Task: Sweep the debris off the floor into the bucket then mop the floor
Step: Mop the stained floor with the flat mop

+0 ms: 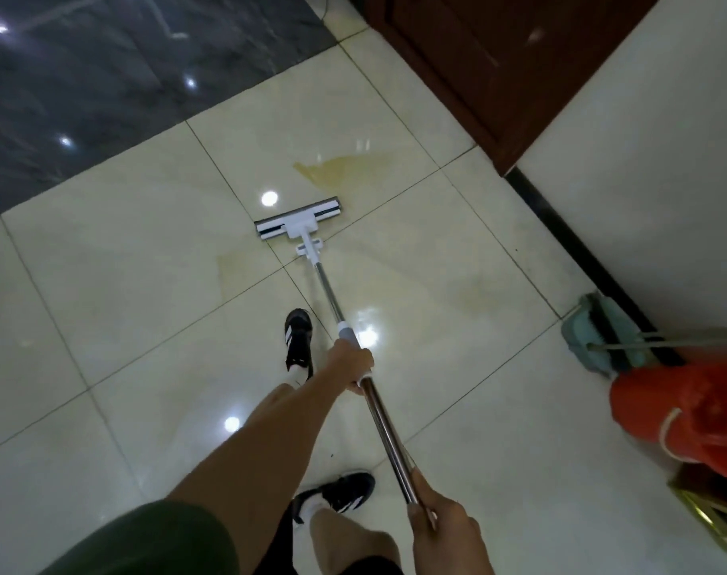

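The mop pole (370, 392) is gripped by the left hand (350, 364) just below its grey collar, and by the right hand (438, 522) at its upper end. The mop head (298, 218) is laid flat on the cream floor (125, 284), just short of a yellowish stain (336, 170). Well right of the mop head, an orange bucket (685, 417) and a teal dustpan (598, 336) are seen.

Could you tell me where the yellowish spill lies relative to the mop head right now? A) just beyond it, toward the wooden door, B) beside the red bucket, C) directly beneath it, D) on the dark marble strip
A: the yellowish spill shows on the pale tile just past the mop head, toward the wooden door.
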Demonstrator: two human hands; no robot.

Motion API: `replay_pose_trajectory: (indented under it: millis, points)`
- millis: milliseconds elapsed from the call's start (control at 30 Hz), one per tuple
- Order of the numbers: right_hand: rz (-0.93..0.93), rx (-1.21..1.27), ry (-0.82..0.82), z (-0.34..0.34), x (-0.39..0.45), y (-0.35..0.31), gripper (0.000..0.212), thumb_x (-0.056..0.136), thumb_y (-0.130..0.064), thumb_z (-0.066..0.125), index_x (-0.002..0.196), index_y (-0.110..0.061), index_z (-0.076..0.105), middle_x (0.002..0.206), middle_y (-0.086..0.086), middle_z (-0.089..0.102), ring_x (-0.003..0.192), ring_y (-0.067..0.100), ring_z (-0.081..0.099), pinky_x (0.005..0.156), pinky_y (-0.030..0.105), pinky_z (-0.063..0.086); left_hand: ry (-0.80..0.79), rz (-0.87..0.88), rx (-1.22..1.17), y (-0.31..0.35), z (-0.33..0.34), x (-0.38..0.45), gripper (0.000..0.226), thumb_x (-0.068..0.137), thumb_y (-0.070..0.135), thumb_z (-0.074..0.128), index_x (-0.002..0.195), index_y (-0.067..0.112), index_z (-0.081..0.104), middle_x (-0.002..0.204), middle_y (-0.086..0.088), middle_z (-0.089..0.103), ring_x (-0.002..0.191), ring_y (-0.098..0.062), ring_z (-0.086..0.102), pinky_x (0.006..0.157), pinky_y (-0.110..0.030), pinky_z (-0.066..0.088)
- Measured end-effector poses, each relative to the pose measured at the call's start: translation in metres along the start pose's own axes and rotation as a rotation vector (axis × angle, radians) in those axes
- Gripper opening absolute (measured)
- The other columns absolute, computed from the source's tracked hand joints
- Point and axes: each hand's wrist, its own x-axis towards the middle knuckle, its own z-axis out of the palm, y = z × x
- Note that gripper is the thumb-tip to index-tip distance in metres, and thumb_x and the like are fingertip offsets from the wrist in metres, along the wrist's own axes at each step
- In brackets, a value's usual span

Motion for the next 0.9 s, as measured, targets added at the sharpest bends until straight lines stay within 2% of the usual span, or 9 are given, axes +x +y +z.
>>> replay_pose_trajectory:
  millis: [100, 167, 267, 333, 433, 567, 633, 767, 900]
  points:
    - [-0.027, 0.053, 0.010, -0.006, -0.006, 0.000, 0.042, 0.095, -0.030, 0.058, 0.133, -0.049, 0.056, 0.084, -0.002, 0.067, 0.086, 0.011, 0.067, 0.063, 0.006, 0.038, -0.006, 0.028, -0.061, 0.003, -0.006, -0.008, 0.028, 0.088, 0.001, 0.068, 0.114, -0.002, 0.058, 0.104, -0.023, 0.068, 0.067, -0.034, 0.072, 0.050, -0.041, 0.060]
    - [-0.038, 0.099, 0.035, -0.008, -0.005, -0.007, 0.041, 0.093, -0.029, 0.061, 0.129, -0.048, 0.060, 0.088, 0.002, 0.071, 0.084, 0.012, 0.067, 0.067, 0.010, 0.040, 0.002, 0.070, -0.039, 0.013, -0.014, -0.007, 0.010, 0.086, 0.002, 0.067, 0.093, 0.004, 0.060, 0.099, -0.020, 0.069, 0.070, -0.031, 0.072, 0.048, -0.036, 0.059]
    - [-0.057, 0.105, 0.040, -0.012, 0.002, -0.030, 0.040, 0.094, -0.029, 0.060, 0.128, -0.049, 0.061, 0.082, -0.003, 0.068, 0.075, 0.006, 0.063, 0.063, 0.007, 0.037, 0.031, 0.101, -0.013, 0.033, -0.032, -0.001, 0.018, 0.085, 0.002, 0.064, 0.078, 0.011, 0.051, 0.090, -0.018, 0.066, 0.075, -0.031, 0.072, 0.051, -0.037, 0.060]
    - [-0.075, 0.103, 0.032, -0.017, 0.012, -0.057, 0.040, 0.095, -0.031, 0.057, 0.129, -0.053, 0.057, 0.083, -0.007, 0.065, 0.079, 0.007, 0.062, 0.070, 0.010, 0.042, 0.044, 0.107, -0.022, 0.053, -0.053, 0.012, 0.017, 0.087, 0.004, 0.065, 0.079, 0.010, 0.052, 0.088, -0.017, 0.067, 0.068, -0.032, 0.071, 0.054, -0.039, 0.061]
    - [-0.118, 0.127, 0.007, -0.025, 0.042, -0.109, 0.041, 0.097, -0.030, 0.054, 0.131, -0.053, 0.056, 0.097, -0.007, 0.070, 0.093, 0.012, 0.065, 0.083, 0.021, 0.049, 0.086, 0.061, -0.103, 0.097, -0.090, 0.042, 0.022, 0.088, 0.006, 0.070, 0.100, 0.002, 0.052, 0.091, -0.025, 0.069, 0.069, -0.037, 0.074, 0.065, -0.048, 0.063]
    - [-0.178, 0.144, -0.012, -0.037, 0.091, -0.188, 0.040, 0.099, -0.030, 0.052, 0.133, -0.052, 0.055, 0.079, -0.011, 0.067, 0.065, 0.004, 0.059, 0.061, 0.013, 0.046, 0.126, 0.062, -0.133, 0.166, -0.143, 0.089, 0.030, 0.088, 0.004, 0.071, 0.113, -0.003, 0.055, 0.094, -0.026, 0.067, 0.060, -0.033, 0.072, 0.047, -0.039, 0.059]
    - [-0.184, 0.142, -0.001, -0.044, 0.115, -0.228, 0.041, 0.099, -0.031, 0.052, 0.132, -0.056, 0.052, 0.074, -0.012, 0.066, 0.062, 0.002, 0.057, 0.057, 0.013, 0.043, 0.139, 0.073, -0.121, 0.199, -0.168, 0.111, 0.032, 0.088, 0.005, 0.070, 0.114, -0.005, 0.055, 0.093, -0.025, 0.068, 0.059, -0.033, 0.073, 0.047, -0.040, 0.059]
    - [-0.214, 0.103, 0.013, -0.058, 0.147, -0.295, 0.042, 0.100, -0.029, 0.049, 0.130, -0.057, 0.051, 0.074, -0.019, 0.059, 0.074, 0.003, 0.062, 0.069, 0.021, 0.052, 0.143, 0.084, -0.097, 0.259, -0.202, 0.146, 0.033, 0.087, 0.006, 0.071, 0.114, -0.003, 0.053, 0.089, -0.025, 0.069, 0.056, -0.032, 0.072, 0.047, -0.040, 0.059]
    - [-0.219, 0.034, 0.030, -0.064, 0.163, -0.326, 0.042, 0.102, -0.031, 0.043, 0.138, -0.052, 0.045, 0.089, -0.013, 0.068, 0.077, 0.008, 0.064, 0.073, 0.027, 0.055, 0.122, 0.093, -0.055, 0.291, -0.211, 0.168, 0.035, 0.089, 0.007, 0.071, 0.116, -0.004, 0.053, 0.094, -0.024, 0.068, 0.061, -0.031, 0.073, 0.046, -0.037, 0.058]
